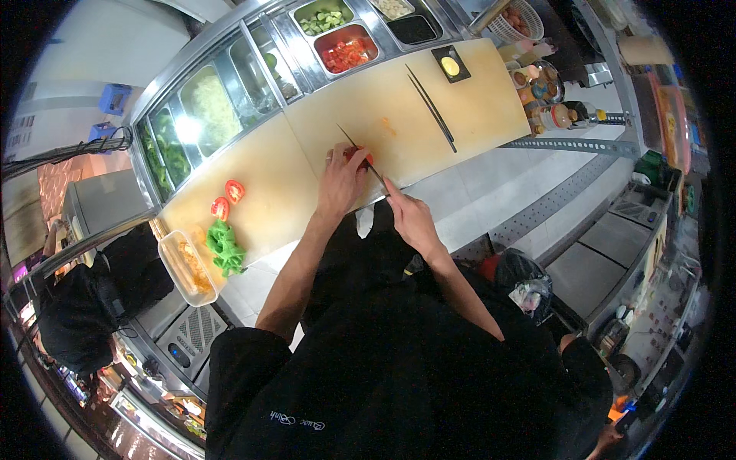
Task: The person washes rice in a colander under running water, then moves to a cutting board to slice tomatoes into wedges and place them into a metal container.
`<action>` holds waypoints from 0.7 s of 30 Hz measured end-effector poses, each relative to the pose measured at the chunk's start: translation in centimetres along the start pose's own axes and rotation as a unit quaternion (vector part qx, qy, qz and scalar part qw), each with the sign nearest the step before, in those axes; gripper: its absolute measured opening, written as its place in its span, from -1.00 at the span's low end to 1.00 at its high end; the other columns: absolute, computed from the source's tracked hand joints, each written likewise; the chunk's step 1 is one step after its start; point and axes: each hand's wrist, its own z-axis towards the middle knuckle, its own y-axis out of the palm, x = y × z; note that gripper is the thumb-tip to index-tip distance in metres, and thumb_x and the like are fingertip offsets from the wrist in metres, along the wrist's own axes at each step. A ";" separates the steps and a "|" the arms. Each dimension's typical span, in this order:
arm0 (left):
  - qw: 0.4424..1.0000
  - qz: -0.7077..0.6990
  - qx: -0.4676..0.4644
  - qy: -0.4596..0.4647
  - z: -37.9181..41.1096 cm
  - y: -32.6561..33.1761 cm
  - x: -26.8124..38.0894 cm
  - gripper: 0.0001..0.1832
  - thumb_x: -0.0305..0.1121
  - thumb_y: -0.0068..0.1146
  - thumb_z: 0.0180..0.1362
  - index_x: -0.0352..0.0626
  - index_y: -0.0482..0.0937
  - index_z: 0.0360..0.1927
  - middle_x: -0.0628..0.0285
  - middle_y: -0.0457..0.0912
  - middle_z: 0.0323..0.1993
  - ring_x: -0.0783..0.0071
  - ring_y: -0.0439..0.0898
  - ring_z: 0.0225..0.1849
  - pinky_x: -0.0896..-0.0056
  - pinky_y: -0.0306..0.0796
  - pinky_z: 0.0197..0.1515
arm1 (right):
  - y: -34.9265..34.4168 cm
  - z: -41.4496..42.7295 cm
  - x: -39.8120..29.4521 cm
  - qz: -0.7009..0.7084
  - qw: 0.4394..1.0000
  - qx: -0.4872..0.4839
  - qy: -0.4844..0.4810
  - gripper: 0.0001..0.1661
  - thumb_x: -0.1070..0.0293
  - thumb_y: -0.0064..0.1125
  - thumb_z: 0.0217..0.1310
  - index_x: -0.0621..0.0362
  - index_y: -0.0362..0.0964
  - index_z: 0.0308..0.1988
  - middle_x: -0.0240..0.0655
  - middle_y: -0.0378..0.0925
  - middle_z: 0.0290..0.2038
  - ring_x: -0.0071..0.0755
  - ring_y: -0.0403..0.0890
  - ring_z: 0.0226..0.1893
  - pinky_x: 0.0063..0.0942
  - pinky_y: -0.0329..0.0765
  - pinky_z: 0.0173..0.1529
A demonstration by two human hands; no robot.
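My left hand holds a piece of tomato down on the pale cutting board, fingers bent over it. In my right hand is the handle of a knife, its blade crossing the tomato beside my left fingers and its tip pointing up and left. Two cut tomato pieces lie at the board's left part, next to a bunch of green lettuce. A pair of dark chopsticks and a small black dish with something yellow lie on the right part.
Metal wells behind the board hold diced tomato, diced green vegetable and shredded pale food. A plastic tub of orange crumbs stands at the left end. Bottles stand at the right. Another person is at the left.
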 end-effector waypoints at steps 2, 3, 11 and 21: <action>0.999 0.019 -0.027 0.018 0.4 0.1 -0.1 -0.58 -0.44 0.38 0.13 0.03 0.65 0.09 0.07 0.53 0.06 -0.04 0.57 0.12 0.02 0.56 0.17 | -0.2 0.5 -0.1 -0.006 1.000 -0.021 0.018 -0.37 0.37 0.05 0.49 -0.05 0.27 0.48 0.11 0.68 -0.08 0.31 0.68 -0.13 0.15 0.60 -0.08; 0.999 0.020 -0.039 0.013 0.9 -0.1 0.0 -0.58 -0.44 0.38 0.13 0.04 0.65 0.09 0.08 0.51 0.04 -0.03 0.56 0.11 0.02 0.56 0.17 | -0.4 0.3 -0.3 -0.003 1.000 -0.017 0.018 -0.39 0.37 0.05 0.50 -0.04 0.29 0.47 0.14 0.67 -0.10 0.33 0.68 -0.14 0.10 0.60 -0.09; 0.997 -0.057 -0.030 -0.041 0.6 -1.5 0.4 -0.54 -0.43 0.41 0.13 -0.14 0.57 0.12 -0.03 0.53 0.15 -0.14 0.56 0.20 -0.05 0.52 0.22 | -7.7 -7.4 -3.5 0.012 0.990 -0.078 0.113 -0.42 0.32 0.03 0.57 -0.05 0.30 0.48 0.23 0.64 -0.12 0.36 0.66 -0.12 -0.10 0.60 0.00; 0.997 -0.059 0.008 -0.047 0.2 -0.9 -0.4 -0.67 -0.48 0.37 0.16 -0.23 0.56 -0.01 -0.04 0.65 0.04 -0.20 0.67 0.02 -0.07 0.58 0.07 | -3.7 -5.0 -4.7 -0.031 0.999 0.000 0.027 -0.36 0.35 0.15 0.50 -0.06 0.28 0.48 0.08 0.66 -0.27 0.21 0.69 -0.28 0.02 0.59 -0.18</action>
